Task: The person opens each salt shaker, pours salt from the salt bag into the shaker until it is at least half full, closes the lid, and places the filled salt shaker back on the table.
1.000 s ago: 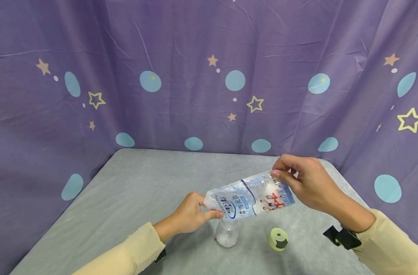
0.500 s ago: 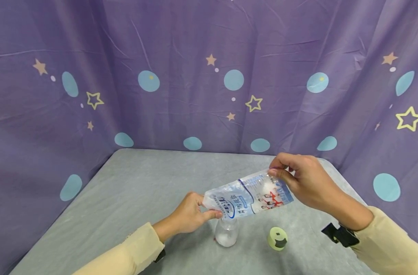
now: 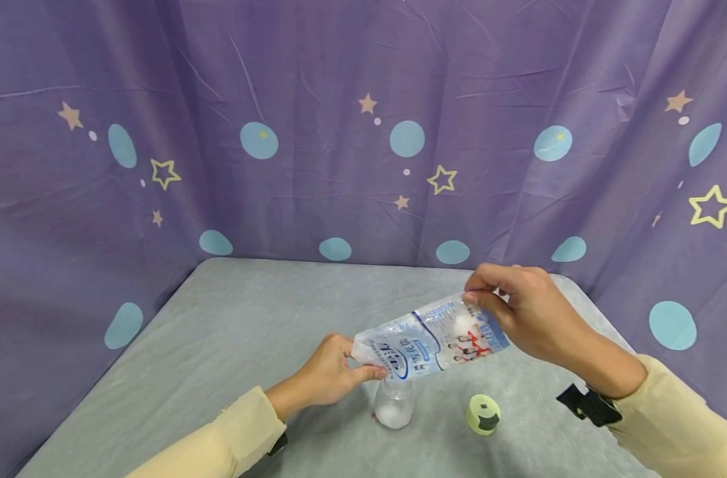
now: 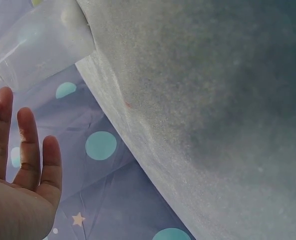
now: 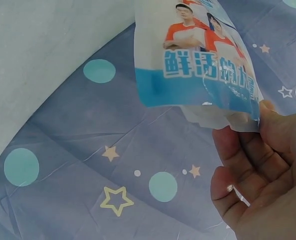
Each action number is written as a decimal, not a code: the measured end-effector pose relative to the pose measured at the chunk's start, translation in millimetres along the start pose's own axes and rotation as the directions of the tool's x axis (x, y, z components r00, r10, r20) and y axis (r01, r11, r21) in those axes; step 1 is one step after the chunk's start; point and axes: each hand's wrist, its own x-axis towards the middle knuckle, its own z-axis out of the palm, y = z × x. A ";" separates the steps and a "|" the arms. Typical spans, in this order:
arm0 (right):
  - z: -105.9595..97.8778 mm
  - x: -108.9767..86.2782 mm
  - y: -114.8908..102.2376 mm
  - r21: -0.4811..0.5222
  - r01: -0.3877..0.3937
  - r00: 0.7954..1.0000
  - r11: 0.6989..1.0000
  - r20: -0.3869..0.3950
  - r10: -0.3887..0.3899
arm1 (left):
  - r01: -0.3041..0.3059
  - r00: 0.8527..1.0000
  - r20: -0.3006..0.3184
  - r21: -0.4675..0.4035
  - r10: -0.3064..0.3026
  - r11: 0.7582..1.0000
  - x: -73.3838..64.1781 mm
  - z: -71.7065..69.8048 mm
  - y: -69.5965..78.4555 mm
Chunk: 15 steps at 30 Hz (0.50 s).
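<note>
A bag of salt [image 3: 429, 338], printed blue and white, slants down to the left over a clear jar [image 3: 394, 401]. At the bag's low end, my left hand [image 3: 327, 373] pinches it with thumb and fingers, right above the jar's mouth. My right hand [image 3: 524, 315] pinches the raised top corner. White grains lie in the jar, whose mouth is hidden behind the bag. In the left wrist view the jar [image 4: 45, 47] shows beyond the fingertips of the left hand [image 4: 23, 185]. The right wrist view shows the bag [image 5: 197, 75] hanging from the right hand [image 5: 267, 170].
A round light-green lid [image 3: 481, 415] with dark patches lies to the right of the jar. Grey cloth covers the table [image 3: 267, 305]. A purple curtain [image 3: 315, 172] with stars and dots hangs behind and along the sides.
My right hand has shifted slightly left and up with the bag's raised end. The white grains in the jar look a little higher. My left hand has hardly moved.
</note>
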 end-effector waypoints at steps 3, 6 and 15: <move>-0.2 0.6 -0.2 -0.001 0.004 1.000 1.000 -0.003 -0.004 | -0.001 1.000 0.001 -0.005 0.001 1.000 0.5 0.3 -0.3; -0.6 1.0 -0.7 -0.004 0.005 1.000 1.000 -0.002 -0.005 | 0.002 1.000 0.002 -0.011 -0.002 1.000 0.9 0.6 -0.5; -0.6 2.4 -2.1 -0.005 0.022 1.000 1.000 -0.006 -0.022 | 0.013 1.000 0.003 -0.019 -0.013 1.000 0.6 0.6 1.0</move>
